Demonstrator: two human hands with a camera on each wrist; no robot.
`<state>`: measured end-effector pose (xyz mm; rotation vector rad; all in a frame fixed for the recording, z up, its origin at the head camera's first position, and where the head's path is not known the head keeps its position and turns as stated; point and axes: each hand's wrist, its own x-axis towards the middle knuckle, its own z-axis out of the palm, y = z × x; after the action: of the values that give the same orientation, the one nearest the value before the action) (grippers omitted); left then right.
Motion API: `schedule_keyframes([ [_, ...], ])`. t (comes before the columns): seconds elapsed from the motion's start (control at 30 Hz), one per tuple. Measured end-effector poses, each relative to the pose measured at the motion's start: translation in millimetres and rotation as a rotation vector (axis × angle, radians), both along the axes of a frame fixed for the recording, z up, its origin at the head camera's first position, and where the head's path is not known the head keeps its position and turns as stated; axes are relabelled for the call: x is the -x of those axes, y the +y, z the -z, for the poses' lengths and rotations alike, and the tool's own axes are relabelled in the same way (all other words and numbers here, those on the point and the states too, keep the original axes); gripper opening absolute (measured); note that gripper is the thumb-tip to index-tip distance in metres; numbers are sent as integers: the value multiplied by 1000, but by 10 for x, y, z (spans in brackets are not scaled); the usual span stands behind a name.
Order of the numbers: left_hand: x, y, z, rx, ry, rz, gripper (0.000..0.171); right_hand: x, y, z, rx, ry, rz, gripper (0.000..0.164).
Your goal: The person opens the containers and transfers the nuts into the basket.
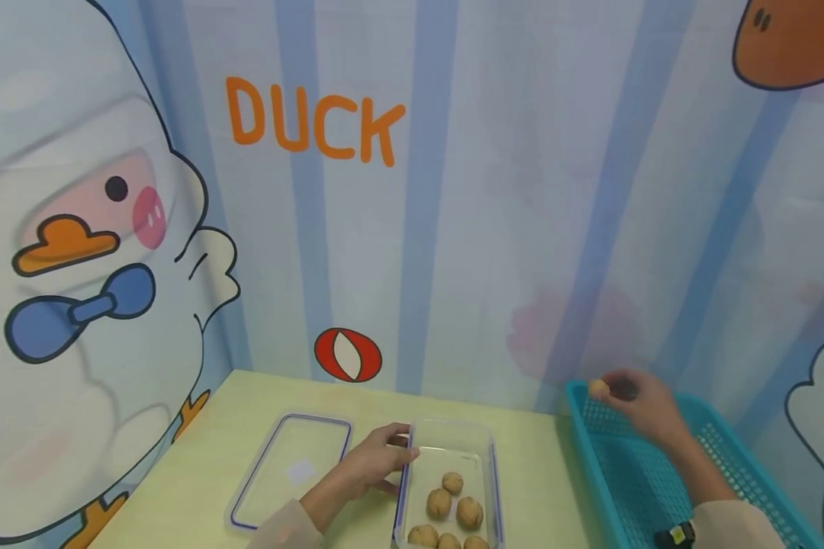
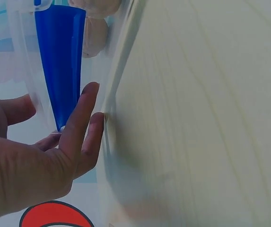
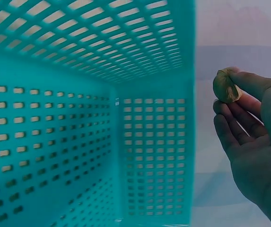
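Right hand [image 1: 642,404]: I see thumb and fingertips closed in a narrow pinch on one walnut [image 3: 228,86]. It is held up well to the right of the box [image 1: 481,454], by the far rim of the blue basket [image 1: 588,465]. I judge the nut light, hard-shelled and stiff, likely to roll or slip if pinched off-centre; best hold is across its widest part, with modest pressure.

Left hand [image 1: 378,461]: thumb at the box's left rim, fingers along the outside; I cannot tell how firmly it grips. The clear box looks light, its walls slightly flexible.

Inside the box I count six walnuts [image 1: 470,513]. Left of the box a lid [image 1: 275,473] lies flat on the table [image 1: 535,465]; behind the box hangs a printed curtain [image 1: 494,229].
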<state>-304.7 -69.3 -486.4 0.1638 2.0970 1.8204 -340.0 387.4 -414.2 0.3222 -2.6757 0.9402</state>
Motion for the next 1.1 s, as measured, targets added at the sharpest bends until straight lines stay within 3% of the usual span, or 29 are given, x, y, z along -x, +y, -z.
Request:
schedule_keyframes([
  [0.23,7,10,5,14,-10,-9,60,37,65,193,-33,-71,15,46],
  [0.53,6,-4,-8,18,-2,-3,60,62,84,277,-28,-127,11,47],
  [0.9,-4,-13,-4,9,-7,-4,60,88,108,308,-25,-150,28,54],
  [1.1,-4,-8,-13,13,-14,-12,59,48,37,178,-12,-102,25,57],
])
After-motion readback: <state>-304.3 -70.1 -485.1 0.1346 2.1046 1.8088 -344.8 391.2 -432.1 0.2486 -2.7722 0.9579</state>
